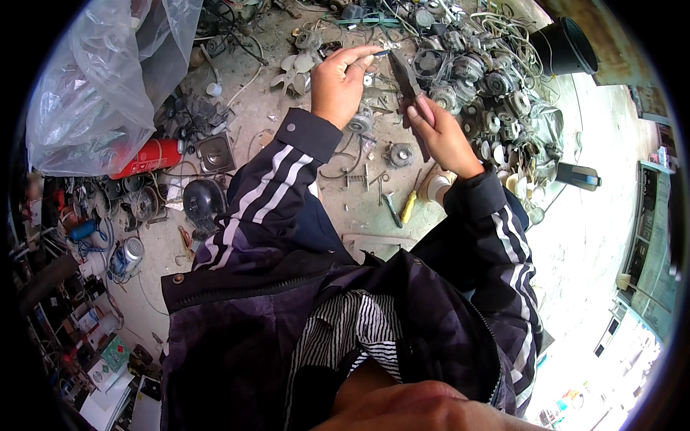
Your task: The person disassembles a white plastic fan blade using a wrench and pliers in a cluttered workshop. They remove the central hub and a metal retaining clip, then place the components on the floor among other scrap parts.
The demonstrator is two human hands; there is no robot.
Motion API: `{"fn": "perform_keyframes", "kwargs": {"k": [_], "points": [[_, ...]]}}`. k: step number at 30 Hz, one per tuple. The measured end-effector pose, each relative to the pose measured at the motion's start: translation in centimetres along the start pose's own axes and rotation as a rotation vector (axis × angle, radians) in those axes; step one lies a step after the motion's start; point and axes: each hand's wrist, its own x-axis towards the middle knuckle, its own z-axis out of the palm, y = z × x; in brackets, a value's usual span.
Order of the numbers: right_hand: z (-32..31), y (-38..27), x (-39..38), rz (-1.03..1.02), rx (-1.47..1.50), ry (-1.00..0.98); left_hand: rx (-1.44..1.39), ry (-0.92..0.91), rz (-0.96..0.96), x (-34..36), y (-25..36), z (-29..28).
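My left hand (338, 86) is pinched on a small dark thin piece (381, 52) with a pale bit near its end, at the top middle. To its right, my right hand (440, 136) grips pliers (408, 77) with faded red handles, their dark jaws pointing up close to that piece; whether they touch it I cannot tell. Below my hands on the concrete floor (348, 197) lie a round metal motor part (399, 155), small metal fittings (357, 179), a hammer-like tool (392, 210) and a yellow-handled screwdriver (409, 207).
Heaped motor parts and wires (467, 68) fill the top right, beside a black bucket (560, 47). At left are clear plastic sheeting (93, 86), a red cylinder (151, 156), a metal tray (213, 152) and a black rounded object (203, 203). Shelves (647, 244) stand at right.
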Motion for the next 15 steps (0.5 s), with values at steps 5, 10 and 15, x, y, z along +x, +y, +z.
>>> {"fn": "perform_keyframes", "kwargs": {"k": [5, 10, 15], "points": [[-0.6, -1.9, -0.7, 0.185, 0.451, -0.195, -0.026, -0.041, -0.065, -0.2, 0.1, 0.0], [-0.9, -2.0, -1.0, 0.312, 0.771, -0.261, -0.059, -0.058, -0.066, -0.3, -0.3, 0.1], [-1.7, -0.4, -0.6, 0.286, 1.256, -0.496, -0.112, -0.081, -0.072, -0.2, -0.4, 0.4]]}}
